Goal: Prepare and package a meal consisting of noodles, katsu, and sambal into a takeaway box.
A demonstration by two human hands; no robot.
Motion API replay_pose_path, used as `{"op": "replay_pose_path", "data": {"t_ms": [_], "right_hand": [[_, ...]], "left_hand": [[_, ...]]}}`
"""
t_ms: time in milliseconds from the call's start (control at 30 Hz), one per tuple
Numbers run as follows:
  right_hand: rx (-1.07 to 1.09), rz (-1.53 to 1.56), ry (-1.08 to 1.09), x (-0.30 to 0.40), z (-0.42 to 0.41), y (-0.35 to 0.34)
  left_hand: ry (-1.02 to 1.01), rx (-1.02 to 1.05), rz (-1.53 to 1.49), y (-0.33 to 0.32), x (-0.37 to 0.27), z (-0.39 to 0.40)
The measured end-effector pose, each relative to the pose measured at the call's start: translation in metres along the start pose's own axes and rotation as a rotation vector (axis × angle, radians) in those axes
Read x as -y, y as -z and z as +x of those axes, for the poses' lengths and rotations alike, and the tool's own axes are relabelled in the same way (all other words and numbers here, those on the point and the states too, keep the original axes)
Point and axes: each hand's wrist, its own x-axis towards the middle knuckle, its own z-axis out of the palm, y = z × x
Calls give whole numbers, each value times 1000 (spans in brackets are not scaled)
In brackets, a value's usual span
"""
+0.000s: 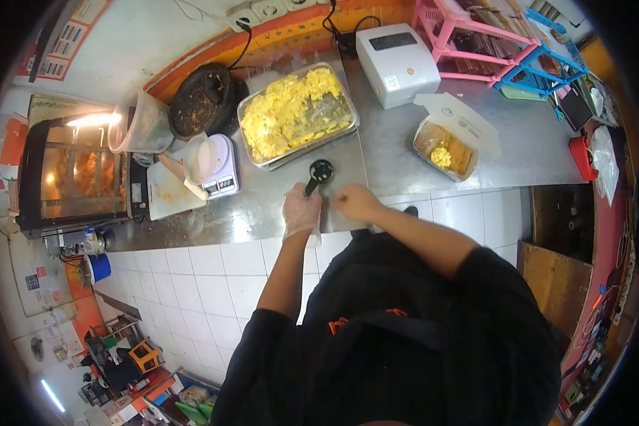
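Observation:
My left hand (302, 212), in a clear plastic glove, grips the handle of a black scoop (321, 171) above the steel counter. Just right of it is my right hand (358, 203), bare, its fingers curled; whether it holds anything is not visible. Beyond the scoop lies a rectangular metal tray (355, 118) of scrambled egg (282, 114), part of its bottom showing. On the right side of the counter an open cardboard food box (474, 173) holds a small heap of egg (440, 157) beside brown food.
A kitchen scale (227, 160) with a container, a cutting board (170, 194) and a stone mortar (199, 101) stand left. A heated display case (80, 170) is farther left. Behind are a white label printer (398, 66) and pink (476, 53) and blue racks (546, 69).

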Motion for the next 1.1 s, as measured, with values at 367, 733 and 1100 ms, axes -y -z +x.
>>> {"op": "replay_pose_path", "data": {"t_ms": [367,733,1100], "right_hand": [[-293,432,-289,-125,-154,42],[-431,279,-48,-73,-156,103],[-336,-446,456,-136,-217,233]], "left_hand": [[-325,-319,179,33,-71,130],[-1237,-495,1026,-4,-105,-21],[591,-3541,2969,-28,-253,-116]]}}
